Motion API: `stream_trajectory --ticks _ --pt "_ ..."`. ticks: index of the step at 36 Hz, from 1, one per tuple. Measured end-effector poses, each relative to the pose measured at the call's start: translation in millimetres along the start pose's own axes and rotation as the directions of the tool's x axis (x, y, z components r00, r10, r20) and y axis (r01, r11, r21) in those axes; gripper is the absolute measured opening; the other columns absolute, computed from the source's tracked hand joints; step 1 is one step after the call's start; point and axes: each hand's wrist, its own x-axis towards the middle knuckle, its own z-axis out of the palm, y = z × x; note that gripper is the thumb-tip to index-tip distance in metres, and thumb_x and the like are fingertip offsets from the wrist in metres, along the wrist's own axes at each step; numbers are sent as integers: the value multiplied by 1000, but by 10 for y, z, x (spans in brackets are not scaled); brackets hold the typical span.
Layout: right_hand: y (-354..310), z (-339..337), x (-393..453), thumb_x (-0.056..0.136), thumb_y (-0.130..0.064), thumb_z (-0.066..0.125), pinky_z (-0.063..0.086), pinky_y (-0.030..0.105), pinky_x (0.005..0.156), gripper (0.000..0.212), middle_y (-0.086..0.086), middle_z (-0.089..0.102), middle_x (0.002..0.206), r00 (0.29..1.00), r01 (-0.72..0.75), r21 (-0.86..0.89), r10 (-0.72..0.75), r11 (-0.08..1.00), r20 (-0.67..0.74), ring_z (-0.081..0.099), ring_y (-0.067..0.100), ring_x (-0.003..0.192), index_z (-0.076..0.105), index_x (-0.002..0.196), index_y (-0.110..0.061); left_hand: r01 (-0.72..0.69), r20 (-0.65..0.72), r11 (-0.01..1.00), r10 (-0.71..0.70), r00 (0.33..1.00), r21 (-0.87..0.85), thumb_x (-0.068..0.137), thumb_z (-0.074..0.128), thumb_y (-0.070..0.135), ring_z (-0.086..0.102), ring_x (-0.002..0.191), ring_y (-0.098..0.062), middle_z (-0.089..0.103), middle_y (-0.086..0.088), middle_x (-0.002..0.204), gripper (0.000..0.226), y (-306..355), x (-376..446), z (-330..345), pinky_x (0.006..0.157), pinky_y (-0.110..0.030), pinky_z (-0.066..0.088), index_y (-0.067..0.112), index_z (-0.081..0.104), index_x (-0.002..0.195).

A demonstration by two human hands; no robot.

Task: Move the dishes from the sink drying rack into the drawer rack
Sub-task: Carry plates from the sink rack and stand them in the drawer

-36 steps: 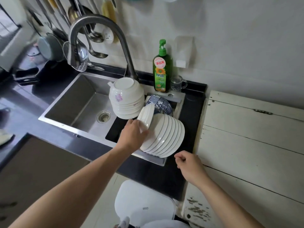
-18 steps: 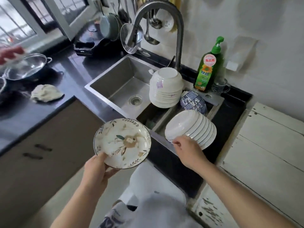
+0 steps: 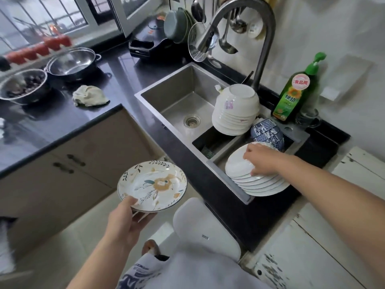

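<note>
1. Holding a floral plate (image 3: pixel 152 185) by its near rim: left hand (image 3: pixel 127 221), thumb on top, fingers curled beneath — out over the floor in front of the cabinet doors, well apart from the sink (image 3: pixel 183 101).
2. Resting on the top of a tilted stack of white plates (image 3: pixel 253 177): right hand (image 3: pixel 261 160), fingers bent over the far edge of the uppermost plate, thumb low on its face — whether lifting or only touching, cannot tell.
3. Leaning in the sink drying rack (image 3: pixel 224 157) at the sink's right end: that white stack, its lower edges overhanging the dark bench (image 3: pixel 52 126).
4. Sitting behind the stack: blue-and-white patterned bowls (image 3: pixel 267 133), and left of them a pile of white bowls (image 3: pixel 236 110) turned upside down, a small pinkish sticker on the top one, text too small to read.
5. Standing on the back ledge, beside the tap (image 3: pixel 260 38): green dish soap bottle (image 3: pixel 296 94), red round label reading "食品用", green characters "绿劲" under a sunflower.
6. Lying on the left bench: crumpled cloth (image 3: pixel 89 95), two steel bowls (image 3: pixel 48 78).
</note>
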Motion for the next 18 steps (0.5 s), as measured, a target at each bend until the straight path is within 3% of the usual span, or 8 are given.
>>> stream_trajectory --ticks 7,12,18 --pt "41 59 -149 93 -45 66 46 39 98 50 0 44 132 989 77 -130 -92 989 -115 41 22 122 53 131 -16 24 35 999 -25 999 24 97 49 8 67 102 -37 68 -22 111 17 31 -29 19 69 -45 62 4 57 111" --pt "141 43 -324 94 -41 65 46 36 90 49 -1 44 129 979 67 -70 -79 995 -186 40 21 121 50 134 -17 42 67 999 -42 997 1 96 51 6 69 97 -36 67 -21 106 21 76 -97 88 71 -47 63 1 57 116" --pt "188 232 -518 93 -36 69 44 35 93 51 2 45 124 934 46 -19 -49 999 -354 41 22 116 50 135 -13 63 108 998 -64 992 10 95 51 5 67 99 -36 66 -21 107 19 93 -171 186 78 -48 59 3 56 113"
